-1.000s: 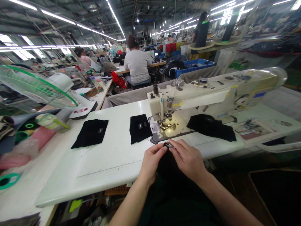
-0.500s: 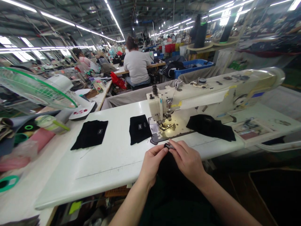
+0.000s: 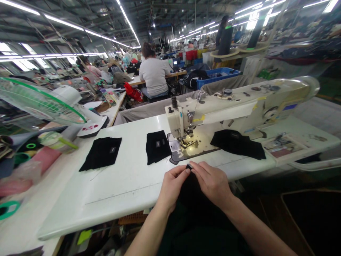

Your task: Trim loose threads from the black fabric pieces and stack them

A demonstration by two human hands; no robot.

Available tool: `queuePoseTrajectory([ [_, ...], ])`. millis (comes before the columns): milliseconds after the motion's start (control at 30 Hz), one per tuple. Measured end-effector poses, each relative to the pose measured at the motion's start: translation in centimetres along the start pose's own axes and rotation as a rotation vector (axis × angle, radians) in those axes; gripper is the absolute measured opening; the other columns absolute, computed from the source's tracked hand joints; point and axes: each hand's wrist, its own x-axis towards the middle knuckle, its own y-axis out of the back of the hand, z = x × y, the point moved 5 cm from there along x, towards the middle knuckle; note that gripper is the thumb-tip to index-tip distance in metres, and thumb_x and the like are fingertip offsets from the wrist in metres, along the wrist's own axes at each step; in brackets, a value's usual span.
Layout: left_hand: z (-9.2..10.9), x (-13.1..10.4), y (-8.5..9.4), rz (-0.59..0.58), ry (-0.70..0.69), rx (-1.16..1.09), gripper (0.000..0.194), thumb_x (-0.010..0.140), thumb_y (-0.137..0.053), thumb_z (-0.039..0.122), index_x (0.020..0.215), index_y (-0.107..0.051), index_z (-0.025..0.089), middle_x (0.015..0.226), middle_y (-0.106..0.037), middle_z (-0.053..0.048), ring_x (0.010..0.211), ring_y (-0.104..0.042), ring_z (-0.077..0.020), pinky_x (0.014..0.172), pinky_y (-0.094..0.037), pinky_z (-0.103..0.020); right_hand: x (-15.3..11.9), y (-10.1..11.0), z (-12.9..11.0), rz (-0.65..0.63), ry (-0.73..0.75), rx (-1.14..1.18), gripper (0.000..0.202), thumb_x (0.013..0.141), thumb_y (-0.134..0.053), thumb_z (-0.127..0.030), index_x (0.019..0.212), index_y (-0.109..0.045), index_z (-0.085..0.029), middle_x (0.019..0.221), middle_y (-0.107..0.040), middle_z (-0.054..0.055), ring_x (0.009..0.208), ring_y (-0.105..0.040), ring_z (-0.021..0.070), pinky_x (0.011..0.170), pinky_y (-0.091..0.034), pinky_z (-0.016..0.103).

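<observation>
My left hand and my right hand meet over the table's front edge, thumbs and fingertips pinched together. Between them is the folded edge of a black fabric piece, with a small greyish bit showing on it. The rest of that cloth seems to hang below and blends into dark clothing, so its outline is hidden. Just beyond my hands stands a sewing machine, its needle area lit. Left of the needle plate lies a black fabric panel with small labels.
A stack of black panels lies on the white table at left. Another black piece rests under the machine arm. A green-rimmed fan stands farther left. A person in a light shirt sits ahead, facing away.
Both hands stay pinched at nearly the same spot. My right fingers have shifted slightly on the fabric edge, and the small greyish bit is turned differently. The view has moved a little.
</observation>
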Motion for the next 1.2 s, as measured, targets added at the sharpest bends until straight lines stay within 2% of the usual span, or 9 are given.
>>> queuePoseTrajectory([
  [167, -0.5, 0.0, 0.0, 0.001, 0.062, -0.091, 0.027, 0.07, -0.079, 0.034, 0.094, -0.078, 0.02, 0.093, -0.077, -0.005, 0.08, -0.066, -0.0176, 0.078, -0.048, -0.027, 0.1, 0.3, 1.2, 0.069, -0.207, 0.209, 0.029, 0.101, -0.042, -0.027, 0.124, -0.058, -0.017, 0.102, -0.07, 0.01, 0.091, -0.068, 0.0196, 0.076, -0.053, 0.029],
  [267, -0.4, 0.1, 0.2, 0.019, 0.063, -0.115, 0.024, 0.067, -0.081, 0.032, 0.087, -0.077, 0.019, 0.084, -0.076, -0.004, 0.073, -0.065, -0.0151, 0.073, -0.048, -0.025, -0.1, 0.3, 2.1, 0.081, -0.328, 0.282, 0.03, 0.097, -0.051, -0.036, 0.12, -0.057, -0.018, 0.101, -0.07, 0.009, 0.084, -0.069, 0.0198, 0.07, -0.055, 0.029],
  [400, 0.0, 0.1, 0.3, 0.032, 0.014, -0.018, 0.02, 0.068, -0.08, 0.032, 0.08, -0.076, 0.017, 0.079, -0.075, -0.004, 0.072, -0.063, -0.0157, 0.071, -0.047, -0.025, 0.1, 0.3, 1.7, 0.023, -0.205, 0.275, 0.014, 0.095, -0.053, -0.028, 0.101, -0.062, -0.021, 0.091, -0.072, 0.004, 0.077, -0.069, 0.0173, 0.067, -0.051, 0.026],
  [500, 0.3, 0.3, 0.3, 0.03, -0.051, 0.102, 0.019, 0.07, -0.076, 0.031, 0.082, -0.078, 0.017, 0.079, -0.075, -0.005, 0.075, -0.063, -0.0176, 0.071, -0.046, -0.025, 0.5, 0.3, 0.9, -0.067, -0.074, 0.199, 0.014, 0.094, -0.051, -0.022, 0.1, -0.062, -0.02, 0.089, -0.071, 0.004, 0.077, -0.068, 0.0172, 0.065, -0.046, 0.026],
  [633, 0.3, 0.4, 0.4, -0.003, -0.087, 0.255, 0.015, 0.072, -0.072, 0.027, 0.08, -0.078, 0.016, 0.073, -0.073, -0.004, 0.068, -0.06, -0.0155, 0.066, -0.043, -0.025, 0.6, -0.2, 0.6, -0.17, -0.03, 0.064, 0.008, 0.089, -0.055, -0.021, 0.092, -0.062, -0.019, 0.077, -0.068, 0.004, 0.066, -0.064, 0.0175, 0.059, -0.041, 0.026],
  [733, 0.3, 0.1, 0.2, -0.046, -0.053, 0.233, 0.014, 0.071, -0.073, 0.027, 0.078, -0.077, 0.015, 0.07, -0.071, -0.003, 0.065, -0.058, -0.0137, 0.064, -0.041, -0.023, 0.5, -0.3, 1.1, -0.162, -0.079, 0.071, 0.006, 0.087, -0.054, -0.022, 0.088, -0.059, -0.019, 0.072, -0.067, 0.003, 0.061, -0.064, 0.018, 0.056, -0.04, 0.027],
  [900, 0.0, -0.3, 0.1, -0.076, 0.136, 0.022, 0.021, 0.066, -0.08, 0.032, 0.079, -0.075, 0.016, 0.072, -0.071, -0.002, 0.063, -0.058, -0.012, 0.064, -0.043, -0.023, 0.1, 2.0, 4.1, 0.079, -0.402, 0.157, 0.015, 0.092, -0.044, -0.03, 0.091, -0.056, -0.02, 0.067, -0.064, 0.001, 0.057, -0.061, 0.017, 0.054, -0.041, 0.026],
  [1033, -0.1, -0.1, 0.1, -0.081, 0.171, -0.079, 0.025, 0.066, -0.081, 0.032, 0.084, -0.075, 0.016, 0.074, -0.072, -0.003, 0.064, -0.06, -0.0122, 0.065, -0.044, -0.023, 0.5, 2.4, 4.7, -0.07, -0.447, 0.213, 0.03, 0.097, -0.045, -0.041, 0.075, -0.055, -0.022, 0.061, -0.059, -0.001, 0.057, -0.059, 0.017, 0.055, -0.041, 0.027],
  [1200, 0.1, 0.1, -0.2, -0.079, 0.129, -0.041, 0.026, 0.067, -0.081, 0.033, 0.086, -0.076, 0.015, 0.076, -0.073, -0.003, 0.068, -0.061, -0.0134, 0.068, -0.044, -0.024, 0.6, 1.7, 2.7, -0.104, -0.349, 0.375, 0.013, 0.094, -0.051, -0.029, 0.098, -0.061, -0.021, 0.092, -0.071, 0.004, 0.082, -0.067, 0.0175, 0.072, -0.048, 0.027],
])
